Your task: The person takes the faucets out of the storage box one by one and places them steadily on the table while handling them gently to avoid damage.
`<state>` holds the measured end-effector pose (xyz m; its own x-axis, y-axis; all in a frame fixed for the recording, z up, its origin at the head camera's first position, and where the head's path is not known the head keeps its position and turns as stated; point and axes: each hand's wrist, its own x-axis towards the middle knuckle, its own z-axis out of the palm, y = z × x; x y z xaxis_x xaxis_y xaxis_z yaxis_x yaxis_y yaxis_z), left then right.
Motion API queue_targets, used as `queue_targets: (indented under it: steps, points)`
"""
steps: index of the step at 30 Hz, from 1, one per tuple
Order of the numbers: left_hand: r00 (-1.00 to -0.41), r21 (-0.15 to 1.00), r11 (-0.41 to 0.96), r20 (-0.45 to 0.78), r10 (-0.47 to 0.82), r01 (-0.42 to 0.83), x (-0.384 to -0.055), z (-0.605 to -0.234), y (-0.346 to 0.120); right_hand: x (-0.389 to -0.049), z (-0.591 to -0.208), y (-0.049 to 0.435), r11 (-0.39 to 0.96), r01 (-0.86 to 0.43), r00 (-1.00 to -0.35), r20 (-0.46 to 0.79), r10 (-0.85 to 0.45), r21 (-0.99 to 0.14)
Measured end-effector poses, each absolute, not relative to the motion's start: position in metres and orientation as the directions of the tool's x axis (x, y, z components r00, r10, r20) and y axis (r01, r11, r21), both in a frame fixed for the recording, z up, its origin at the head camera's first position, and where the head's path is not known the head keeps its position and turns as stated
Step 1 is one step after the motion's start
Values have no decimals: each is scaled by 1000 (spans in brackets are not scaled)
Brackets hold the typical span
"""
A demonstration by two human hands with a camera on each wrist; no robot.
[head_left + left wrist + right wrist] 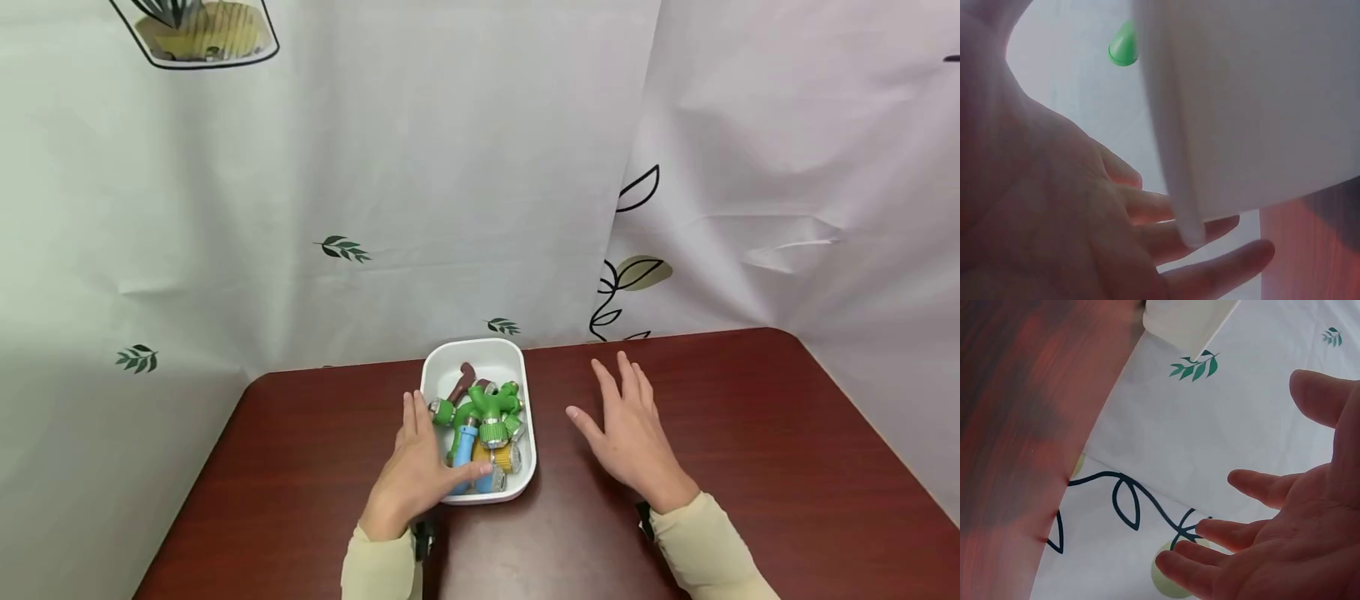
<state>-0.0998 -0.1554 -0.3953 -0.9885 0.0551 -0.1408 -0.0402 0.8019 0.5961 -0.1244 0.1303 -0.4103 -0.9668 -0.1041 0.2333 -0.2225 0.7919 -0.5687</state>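
White tray (pixel 495 357), long axis pointing fwd.
L hand (pixel 414 473): fingers straight, thumb wide, at tray's L rim, contact unclear; blue pc (pixel 464 452) by thumb, also roughly fwd; R hand (pixel 633 437): fingers spread wide, R of tray, apart.

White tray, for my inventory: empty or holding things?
The white tray holds things: green pieces, a blue piece, a yellow piece and a brown piece show inside in the head view.

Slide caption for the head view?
Left hand at the edge of a white bin of colorful parts, right hand over the table.
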Motion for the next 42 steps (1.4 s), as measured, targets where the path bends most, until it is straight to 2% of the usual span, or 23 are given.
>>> queue_targets:
  steps: [14, 42]
  points:
    - [-987, 621, 783, -142, 73, -31, -95, -401, -151, -124, -407, 115, 779, -273, -949, 292, -121, -564]
    - [-985, 653, 757, -145, 91, -26, -93, -405, -160, -119, -403, 76, 720, -350, -930, 314, -191, -599]
